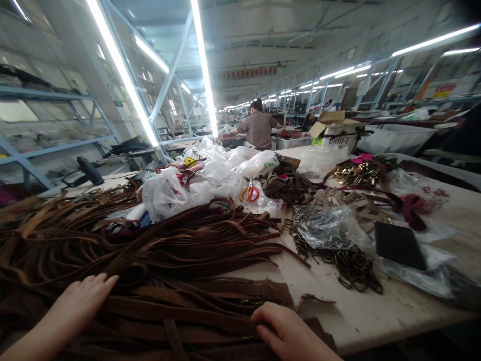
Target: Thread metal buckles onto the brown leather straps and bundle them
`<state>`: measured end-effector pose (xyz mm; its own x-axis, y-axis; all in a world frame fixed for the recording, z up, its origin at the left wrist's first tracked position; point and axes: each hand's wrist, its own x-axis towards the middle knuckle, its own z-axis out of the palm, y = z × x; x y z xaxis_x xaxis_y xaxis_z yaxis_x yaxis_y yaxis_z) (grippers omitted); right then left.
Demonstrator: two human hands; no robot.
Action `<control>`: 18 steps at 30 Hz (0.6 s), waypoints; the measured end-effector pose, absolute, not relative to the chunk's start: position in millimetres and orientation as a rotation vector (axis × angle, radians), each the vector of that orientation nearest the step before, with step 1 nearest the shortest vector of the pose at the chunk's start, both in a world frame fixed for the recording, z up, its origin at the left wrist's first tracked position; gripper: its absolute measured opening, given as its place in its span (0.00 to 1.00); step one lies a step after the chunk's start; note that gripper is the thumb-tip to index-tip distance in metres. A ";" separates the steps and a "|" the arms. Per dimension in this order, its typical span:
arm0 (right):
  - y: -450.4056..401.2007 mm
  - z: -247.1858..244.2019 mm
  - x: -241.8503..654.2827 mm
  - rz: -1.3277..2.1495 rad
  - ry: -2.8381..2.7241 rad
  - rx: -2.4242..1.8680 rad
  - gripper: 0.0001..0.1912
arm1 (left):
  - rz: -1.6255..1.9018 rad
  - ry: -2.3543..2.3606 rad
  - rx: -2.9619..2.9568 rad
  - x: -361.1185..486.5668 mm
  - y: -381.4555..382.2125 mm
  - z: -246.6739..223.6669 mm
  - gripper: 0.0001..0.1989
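Observation:
Long brown leather straps (195,245) lie in a thick heap across the left and front of the table. My left hand (84,296) is at the near left of the heap, its fingers closed over the edge of a leather strap. At the front, my right hand (283,328) has its thumb and fingers curled around strap material near the ends of the nearer pile. What lies inside its grip is partly hidden. Just beyond it, a short thin strap piece (315,299) rests on the tabletop.
Dark metal buckles (355,268) lie right of the straps, under a clear plastic bag (326,228). A black flat tablet-like object (400,245) sits farther right. Scissors (249,193) with red and orange handles rest by white plastic bags (214,173). A co-worker (258,125) is beyond.

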<state>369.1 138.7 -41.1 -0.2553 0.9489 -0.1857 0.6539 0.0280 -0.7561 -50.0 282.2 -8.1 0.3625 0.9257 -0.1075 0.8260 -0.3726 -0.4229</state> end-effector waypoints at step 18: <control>142.9 -37.8 435.3 0.707 -1.660 -1.906 0.14 | -0.088 -1.595 -3.556 219.9 197.7 -37.4 0.16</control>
<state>435.3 142.9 -37.8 0.1167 0.9917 -0.0533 0.7256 -0.1218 -0.6772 219.9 197.7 -37.4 0.7101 0.6601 -0.2452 0.6291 -0.4382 0.6421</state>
